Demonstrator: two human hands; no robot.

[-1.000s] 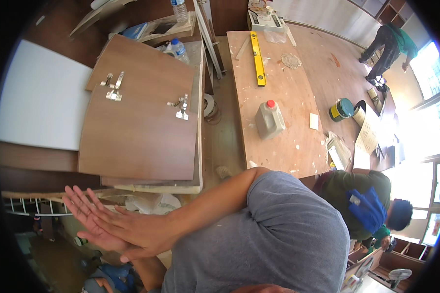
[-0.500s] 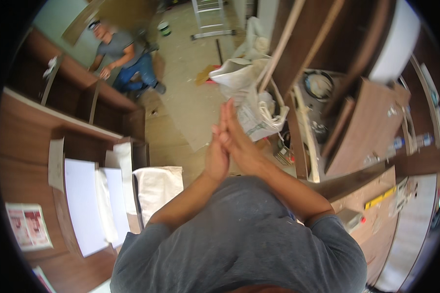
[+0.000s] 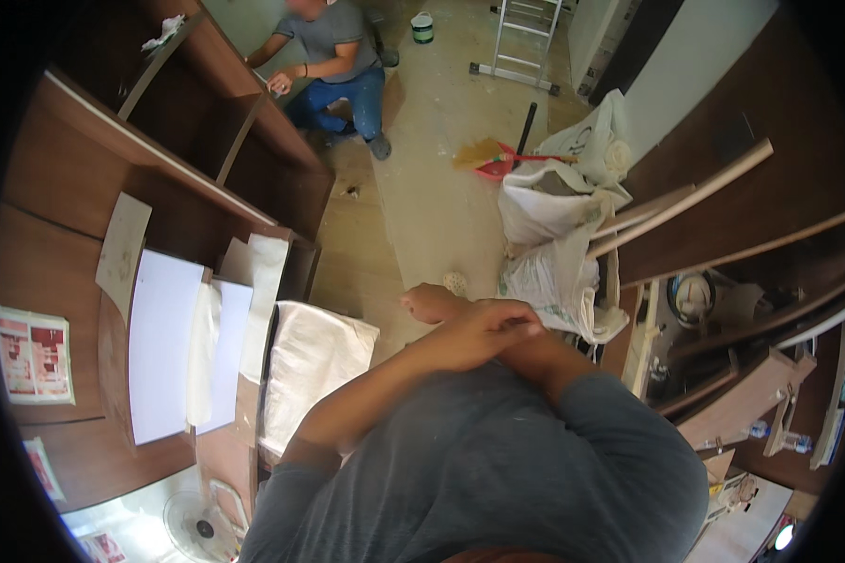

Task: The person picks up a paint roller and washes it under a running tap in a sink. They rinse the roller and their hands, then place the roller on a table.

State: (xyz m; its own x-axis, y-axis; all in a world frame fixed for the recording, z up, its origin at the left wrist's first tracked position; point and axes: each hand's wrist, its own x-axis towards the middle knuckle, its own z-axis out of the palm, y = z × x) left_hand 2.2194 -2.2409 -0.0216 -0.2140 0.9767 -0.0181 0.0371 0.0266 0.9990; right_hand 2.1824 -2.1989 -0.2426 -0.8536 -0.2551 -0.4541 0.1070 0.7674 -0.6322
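My left hand (image 3: 499, 328) reaches across in front of my body and is closed around my right forearm (image 3: 535, 355), near the wrist. My right hand (image 3: 434, 302) pokes out past it to the left with its fingers curled in, and nothing shows in it. Just beyond the hands stand white woven sacks (image 3: 546, 202), with long wooden strips (image 3: 695, 192) sticking out of one. To the left of my arms lies a cream cloth (image 3: 314, 371), beside white panels (image 3: 164, 347).
A co-worker (image 3: 333, 66) crouches by a brown cabinet (image 3: 183, 122) at the far left. Further off are a ladder (image 3: 521, 56), a green-and-white bucket (image 3: 422, 28) and a red dustpan (image 3: 498, 167). Brown boards (image 3: 751, 399) lean at the right; a fan (image 3: 205, 527) is at lower left.
My palms, pressed together before, have come apart. The left hand has slid onto the right forearm, and the right hand has curled. The view has turned to the right.
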